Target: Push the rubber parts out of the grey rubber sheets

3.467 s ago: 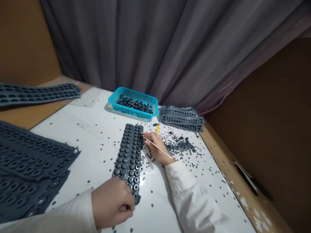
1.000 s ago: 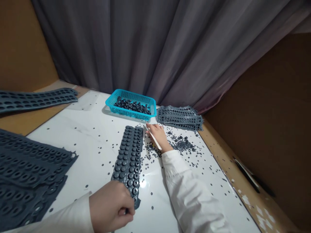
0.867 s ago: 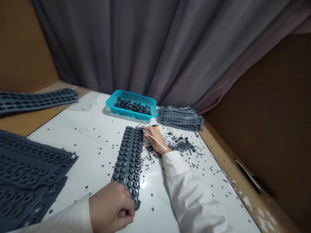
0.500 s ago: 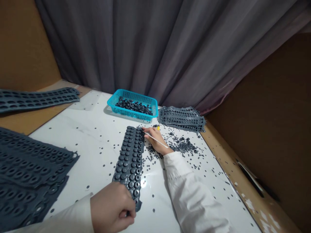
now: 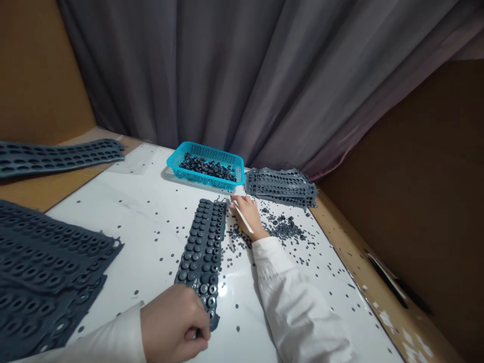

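A dark grey rubber sheet (image 5: 197,242) with rows of round raised plugs lies lengthwise before me. My left hand (image 5: 176,322) is closed in a fist over its near end, its curled fingers at the sheet's corner; their exact hold is partly hidden. My right hand (image 5: 247,214) is just right of the far end, apart from the sheet, with its fingers closed round a thin white stick (image 5: 244,218). Whether a small piece is at its fingertips I cannot tell. A bit of yellow (image 5: 240,229) shows beside this hand. Small dark discs (image 5: 236,242) lie scattered below it.
A blue perforated basket (image 5: 177,169) holding small dark parts stands at the back. Right of it lie stacked holed sheets (image 5: 282,186), with a pile of dark bits (image 5: 287,227) in front. More rubber sheets (image 5: 49,277) lie at left. A dark pen-like tool (image 5: 385,277) lies far right.
My right hand has drawn off the sheet's far end, a little to the right and away from me, with the white stick turned steeper. My left hand has hardly moved.
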A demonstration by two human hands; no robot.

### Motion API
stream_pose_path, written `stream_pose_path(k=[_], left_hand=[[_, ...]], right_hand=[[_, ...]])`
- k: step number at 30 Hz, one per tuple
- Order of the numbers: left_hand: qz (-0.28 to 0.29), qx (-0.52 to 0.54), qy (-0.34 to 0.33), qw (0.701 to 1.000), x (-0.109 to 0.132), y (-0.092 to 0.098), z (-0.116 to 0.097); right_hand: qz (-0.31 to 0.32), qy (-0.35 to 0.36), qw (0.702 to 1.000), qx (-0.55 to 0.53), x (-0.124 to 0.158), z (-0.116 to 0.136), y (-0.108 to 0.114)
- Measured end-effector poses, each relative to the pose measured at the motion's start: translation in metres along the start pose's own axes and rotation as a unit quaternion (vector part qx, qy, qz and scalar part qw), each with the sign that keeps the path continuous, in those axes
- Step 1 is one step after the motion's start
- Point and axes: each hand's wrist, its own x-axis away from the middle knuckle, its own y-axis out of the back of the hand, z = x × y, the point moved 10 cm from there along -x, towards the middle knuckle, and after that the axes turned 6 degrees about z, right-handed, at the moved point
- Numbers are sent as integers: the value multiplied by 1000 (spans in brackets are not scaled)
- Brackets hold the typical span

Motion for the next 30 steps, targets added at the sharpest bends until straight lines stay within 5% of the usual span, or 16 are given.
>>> stream_pose_path(k=[6, 19, 30], left_hand=[[-5, 2, -2, 1000, 0, 0, 1], [11, 5, 5, 1000, -1, 0, 0], [11, 5, 7, 1000, 0, 1, -1]], right_hand=[[5, 90, 979, -182, 5, 24, -4], [51, 82, 995, -12, 0, 27, -13], [-23, -1, 999, -38, -5, -3, -1]])
